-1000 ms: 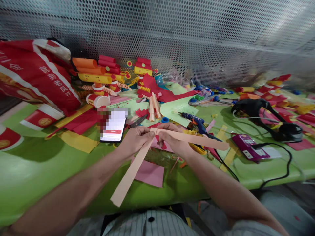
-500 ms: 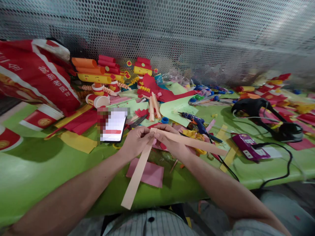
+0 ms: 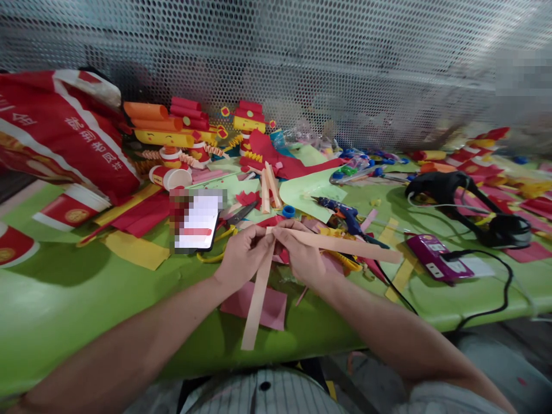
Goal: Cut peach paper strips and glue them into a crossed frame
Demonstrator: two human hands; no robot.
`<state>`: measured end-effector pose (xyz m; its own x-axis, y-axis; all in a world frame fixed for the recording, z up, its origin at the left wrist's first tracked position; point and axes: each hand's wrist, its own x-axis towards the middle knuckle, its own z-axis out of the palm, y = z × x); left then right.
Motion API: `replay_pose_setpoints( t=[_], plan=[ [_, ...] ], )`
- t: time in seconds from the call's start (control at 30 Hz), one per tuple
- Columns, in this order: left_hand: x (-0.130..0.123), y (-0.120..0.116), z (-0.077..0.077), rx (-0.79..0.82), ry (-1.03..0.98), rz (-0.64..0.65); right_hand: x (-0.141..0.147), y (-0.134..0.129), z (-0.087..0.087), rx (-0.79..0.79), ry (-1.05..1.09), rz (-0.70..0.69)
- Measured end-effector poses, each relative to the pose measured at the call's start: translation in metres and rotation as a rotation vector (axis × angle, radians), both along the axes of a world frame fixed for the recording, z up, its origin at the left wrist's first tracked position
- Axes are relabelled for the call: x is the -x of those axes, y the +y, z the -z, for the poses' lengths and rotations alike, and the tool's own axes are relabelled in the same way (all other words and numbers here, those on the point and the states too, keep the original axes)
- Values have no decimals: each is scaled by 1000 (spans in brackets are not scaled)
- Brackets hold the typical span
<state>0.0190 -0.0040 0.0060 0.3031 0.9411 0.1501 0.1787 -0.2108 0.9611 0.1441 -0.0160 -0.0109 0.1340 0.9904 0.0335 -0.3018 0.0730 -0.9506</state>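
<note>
Left hand: the left hand [image 3: 241, 253] sits just left of the frame's centre, fingers pinched together on the top end of a peach paper strip [image 3: 257, 299] that hangs down toward the lower middle of the frame.
Right hand: the right hand [image 3: 302, 256], just right of centre, is clamped on the near end of a second peach strip [image 3: 357, 248], which runs out to the right, roughly level.
Joint: both strips meet between the fingertips at about a right angle, one end over the other; which lies on top cannot be told.
Step in hand: judged from the crossed ends, the start of an accordion fold, with the corner being set.
Next move calls for: holding the corner square while one strip is creased flat across the other, without the ends slipping.
Under the hands: a pink paper sheet [image 3: 269, 302] on the green surface [image 3: 64, 299].
Nearby: a phone [image 3: 197, 221] left of centre, a blue glue gun [image 3: 340, 210] right of centre, scissors [image 3: 224, 230] beside the phone.
</note>
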Motion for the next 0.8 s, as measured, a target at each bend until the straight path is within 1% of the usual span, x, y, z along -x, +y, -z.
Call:
replay_pose_setpoints(
  t=[0.1,0.17,0.27,0.3,0.37,0.47,0.53,0.7,0.8],
  plan=[
    [1,0,-3,112,-122,69,0,-2,-2,-24,-2,0],
    [1,1,-4,157,-173,87,1,-2,-3,-26,-2,-6],
    [3,2,-5,129,-130,61,1,-3,-2,-43,-4,7],
    [3,2,-6,112,-109,46,1,-3,-2,-49,3,-8],
    [5,2,-8,106,-101,33,-2,-2,0,-64,29,-110],
    [7,1,-12,140,-171,49,-10,1,0,-73,62,-334],
    [8,1,-14,156,-209,62,-16,5,-1,-63,89,-407],
    [8,2,-13,225,-237,118,-21,15,3,-35,169,-395],
    [7,3,-11,239,-213,103,-19,15,6,-25,169,-383]
  ],
)
